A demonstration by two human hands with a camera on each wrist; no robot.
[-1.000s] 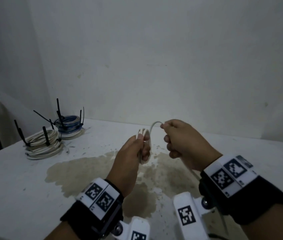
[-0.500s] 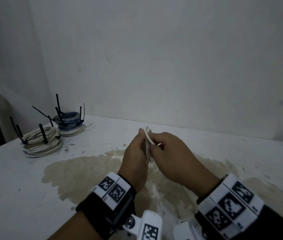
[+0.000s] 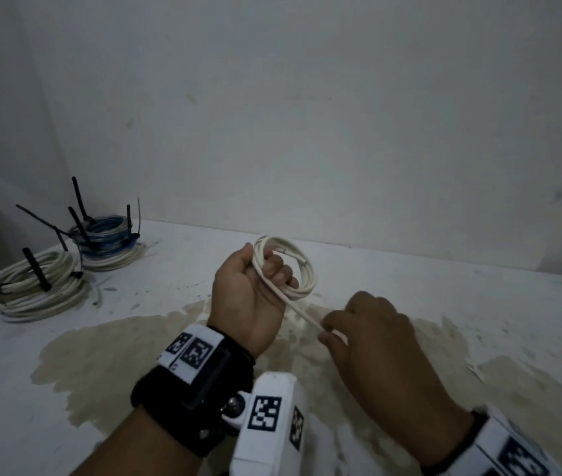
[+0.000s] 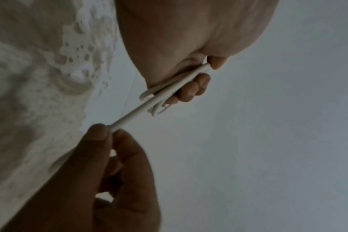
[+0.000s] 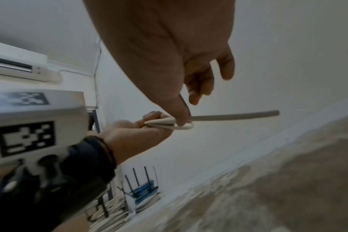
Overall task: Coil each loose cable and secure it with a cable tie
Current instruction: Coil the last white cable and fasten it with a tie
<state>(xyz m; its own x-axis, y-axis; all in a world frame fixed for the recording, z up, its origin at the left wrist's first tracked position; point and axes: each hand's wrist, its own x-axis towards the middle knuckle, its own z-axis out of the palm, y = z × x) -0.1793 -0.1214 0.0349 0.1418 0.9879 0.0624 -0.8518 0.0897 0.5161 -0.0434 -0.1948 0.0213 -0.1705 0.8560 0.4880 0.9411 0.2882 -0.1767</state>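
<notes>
Left hand (image 3: pixel 248 297) is held up over the tabletop (image 3: pixel 478 321) with its fingers curled round a small coil of white cable (image 3: pixel 286 269), thumb pressing the loops flat so they can't spring apart. The coil sits in the air above the stained patch, not touching the surface. Right hand (image 3: pixel 372 324) is just beside it, lower, thumb and forefinger pinched together on the loose tail of the same cable, which runs taut from the coil to the pinch (the right wrist view shows a short free end poking past the fingers). My guess is the tail is kept tight so the next loop lays snug against the others instead of flopping.

Off in the far left corner there are two finished bundles: a white bundle (image 3: pixel 39 286) and a blue-and-white bundle (image 3: pixel 107 242), well apart from the hands, with black cable ties (image 3: pixel 78 201) sticking up from them. I can't see a loose tie near the hands, so tying this one off looks like it comes later.
</notes>
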